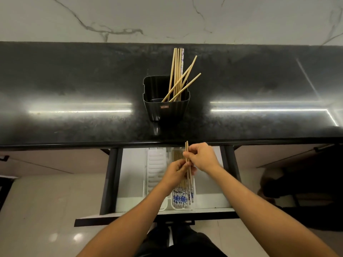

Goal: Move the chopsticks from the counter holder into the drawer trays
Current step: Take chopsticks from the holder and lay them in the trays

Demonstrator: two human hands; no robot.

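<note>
— Black counter [74,86] is shining under the strip lights, and the holder [166,101] on it is keeping a loose bunch of chopsticks [178,71], some leaning outward.

— Both hands are working over the open drawer [209,182]: right hand [202,157] and left hand [176,171] are each pinching the same pair [187,160] above the right tray [193,184].

— If the fingers are loosening unevenly, one stick is likely rolling off the pile already lying there, or landing crooked across the empty tray [156,164] beside it.

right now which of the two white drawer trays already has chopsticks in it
The right white tray, under the hands: chopsticks with blue-patterned ends lie in it. The left white tray shows only its bare ribbed bottom.
</note>
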